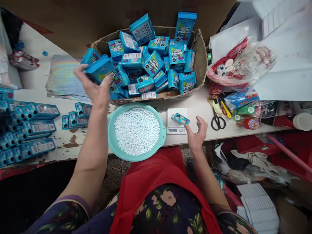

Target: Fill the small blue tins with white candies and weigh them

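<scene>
My left hand [97, 91] holds a blue candy box [101, 68] between thumb and fingers at the left end of a cardboard carton [202, 61] heaped with similar boxes. My right hand [197, 133] is raised at the right of a white scale [173, 129], its thumb and fingers apart. A small blue box [180, 119] rests on the scale, close to my right thumb tip; whether they touch I cannot tell. Between my arms stands a turquoise bowl [163, 131] full of small white candies [137, 130].
Rows of blue boxes [40, 126] line the left of the table, with holographic sheets [64, 76] behind. To the right lie black scissors [218, 122], a plastic bag with red items [239, 65] and small packets. The table's front edge runs just beyond my red apron.
</scene>
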`<state>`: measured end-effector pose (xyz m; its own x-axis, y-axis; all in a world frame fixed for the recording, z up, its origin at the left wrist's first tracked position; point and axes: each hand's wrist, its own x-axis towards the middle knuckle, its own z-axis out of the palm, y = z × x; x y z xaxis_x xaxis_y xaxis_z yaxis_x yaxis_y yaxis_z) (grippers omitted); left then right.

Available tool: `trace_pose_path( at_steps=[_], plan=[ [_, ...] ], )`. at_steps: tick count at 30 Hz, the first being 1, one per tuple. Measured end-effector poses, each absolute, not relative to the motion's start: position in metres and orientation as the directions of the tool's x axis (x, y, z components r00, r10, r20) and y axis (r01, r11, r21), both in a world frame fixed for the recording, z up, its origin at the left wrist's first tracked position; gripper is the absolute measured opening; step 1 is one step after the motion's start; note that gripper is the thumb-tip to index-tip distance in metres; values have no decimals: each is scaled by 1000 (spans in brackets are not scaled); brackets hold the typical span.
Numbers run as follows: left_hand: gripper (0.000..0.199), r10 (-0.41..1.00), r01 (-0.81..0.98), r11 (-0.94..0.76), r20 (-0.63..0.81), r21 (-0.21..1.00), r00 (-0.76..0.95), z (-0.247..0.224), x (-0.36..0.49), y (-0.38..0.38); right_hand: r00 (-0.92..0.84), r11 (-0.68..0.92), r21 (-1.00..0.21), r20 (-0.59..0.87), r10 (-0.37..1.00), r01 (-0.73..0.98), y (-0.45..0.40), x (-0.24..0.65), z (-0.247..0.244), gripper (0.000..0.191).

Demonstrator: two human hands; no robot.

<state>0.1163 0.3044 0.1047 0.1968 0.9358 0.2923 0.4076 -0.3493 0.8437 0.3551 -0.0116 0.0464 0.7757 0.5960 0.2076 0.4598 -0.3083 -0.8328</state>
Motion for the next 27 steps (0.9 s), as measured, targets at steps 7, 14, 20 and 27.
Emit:
trace_pose_path(
  at_steps=[7, 14, 20, 27],
  plan=[
    [43, 668, 381, -209, -153, 901, 728, 115, 112, 132, 378, -268, -961, -275, 884, -73, -4, 272, 85, 65],
    [46, 899, 811, -360, -59, 462, 433, 12, 81, 162, 308, -475, -858, -513, 801, -195, -22, 249, 75, 47],
    [49, 887, 919, -341, -255, 197, 384, -9, 104, 158, 385, -491, -853, -519, 763, -177, -33, 250, 78, 48],
    [43, 850, 897, -413, -287, 158, 442, -3, 111, 152, 664, -471, -881, -379, 645, -45, -63, 286, 81, 45]
  ],
)
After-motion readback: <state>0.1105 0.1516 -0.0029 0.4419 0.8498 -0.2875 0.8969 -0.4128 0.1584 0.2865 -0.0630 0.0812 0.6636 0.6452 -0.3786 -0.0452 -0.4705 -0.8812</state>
